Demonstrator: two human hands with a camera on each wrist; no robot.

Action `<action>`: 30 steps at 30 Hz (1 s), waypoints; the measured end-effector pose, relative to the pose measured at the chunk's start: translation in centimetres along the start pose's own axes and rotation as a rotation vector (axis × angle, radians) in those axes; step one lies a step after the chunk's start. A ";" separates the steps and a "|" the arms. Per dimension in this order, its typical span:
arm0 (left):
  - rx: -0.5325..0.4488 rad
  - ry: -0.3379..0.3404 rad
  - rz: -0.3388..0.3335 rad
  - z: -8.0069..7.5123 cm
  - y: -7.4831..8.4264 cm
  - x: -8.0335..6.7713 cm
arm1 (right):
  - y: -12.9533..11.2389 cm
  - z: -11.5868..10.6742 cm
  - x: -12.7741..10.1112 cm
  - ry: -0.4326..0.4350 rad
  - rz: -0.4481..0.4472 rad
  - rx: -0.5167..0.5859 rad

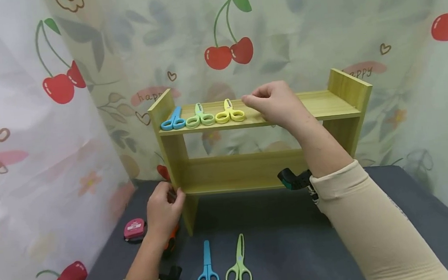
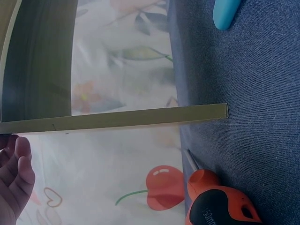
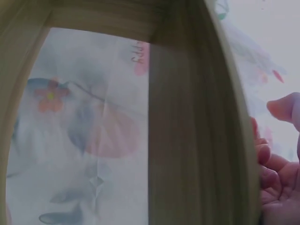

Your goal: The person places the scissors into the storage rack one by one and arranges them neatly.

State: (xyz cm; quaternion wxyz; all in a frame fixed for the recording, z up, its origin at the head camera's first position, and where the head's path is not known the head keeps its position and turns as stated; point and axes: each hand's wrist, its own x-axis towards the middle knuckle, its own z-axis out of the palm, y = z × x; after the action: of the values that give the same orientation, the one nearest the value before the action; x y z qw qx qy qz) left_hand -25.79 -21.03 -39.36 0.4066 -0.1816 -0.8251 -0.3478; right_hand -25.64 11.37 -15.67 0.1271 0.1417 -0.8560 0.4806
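A small two-tier wooden shelf (image 1: 246, 171) stands on the dark table. On its top board, from the left, lie blue scissors (image 1: 174, 120), green scissors (image 1: 200, 117) and yellow scissors (image 1: 229, 113), handles toward me. Just right of the yellow pair, my right hand (image 1: 278, 104) hovers over the board, thumb and fingers bent and nothing seen between them. In the right wrist view a gap shows between thumb and fingers. My left hand (image 1: 164, 209) holds the edge of the shelf's left side panel; its bent fingers (image 2: 21, 164) are against the outer face.
Another blue pair of scissors (image 1: 207, 268) and another green pair (image 1: 239, 263) lie on the table before the shelf. Left of the shelf are a pink tape measure (image 1: 134, 229) and an orange-and-black tool (image 2: 220, 201) with a metal tip. Patterned cloth (image 1: 278, 28) hangs behind.
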 end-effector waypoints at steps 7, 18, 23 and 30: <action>-0.008 0.011 0.010 0.2 0.0 0.3 | -0.3 -0.9 -1.9 0.036 -0.021 0.079; 0.005 0.008 0.004 0.1 0.1 0.0 | 0.1 -0.8 -5.1 0.097 -0.127 0.035; 0.009 0.004 -0.004 0.1 0.2 -0.1 | 0.1 -1.2 -7.0 0.117 -0.146 0.019; 0.006 0.007 -0.001 0.2 0.2 -0.1 | 0.7 -1.7 -9.7 0.124 -0.236 0.003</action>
State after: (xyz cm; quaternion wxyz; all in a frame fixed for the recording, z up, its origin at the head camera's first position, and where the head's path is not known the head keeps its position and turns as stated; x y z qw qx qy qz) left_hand -25.72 -20.74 -39.44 0.4097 -0.1789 -0.8248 -0.3461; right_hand -16.80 14.35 -18.77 0.2352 0.2117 -0.8231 0.4715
